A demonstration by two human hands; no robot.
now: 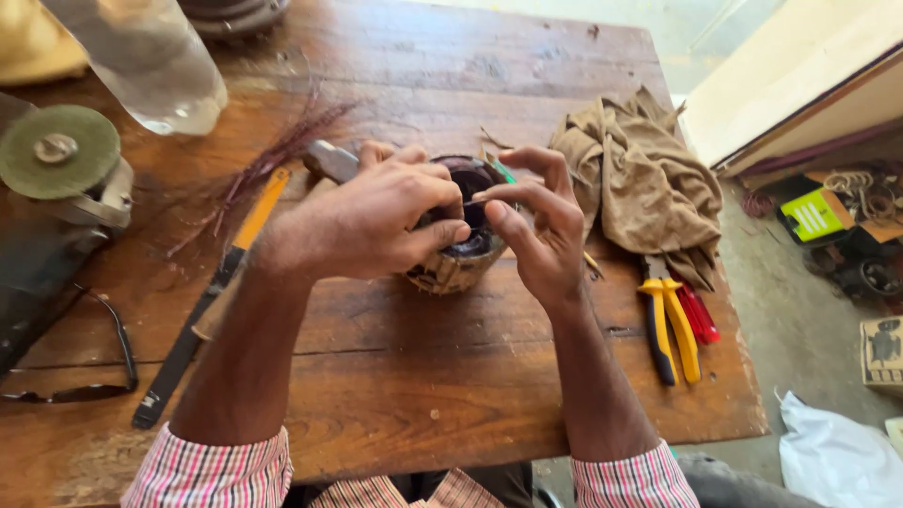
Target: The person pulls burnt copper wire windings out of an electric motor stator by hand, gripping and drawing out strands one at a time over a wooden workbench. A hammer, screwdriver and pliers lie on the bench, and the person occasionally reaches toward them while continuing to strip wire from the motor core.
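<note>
The round wound stator (458, 256) sits mid-tabletop (395, 376) between your hands; it looks heavy and rigid, its dark windings delicate, so hold the outer shell. Your left hand (376, 221) closes over its rim. Your right hand (541, 230) pinches something thin above the bore. Yellow-handled pliers (670, 325) and a tan rag (644, 183) lie to the right, a long file (212, 296) to the left.
</note>
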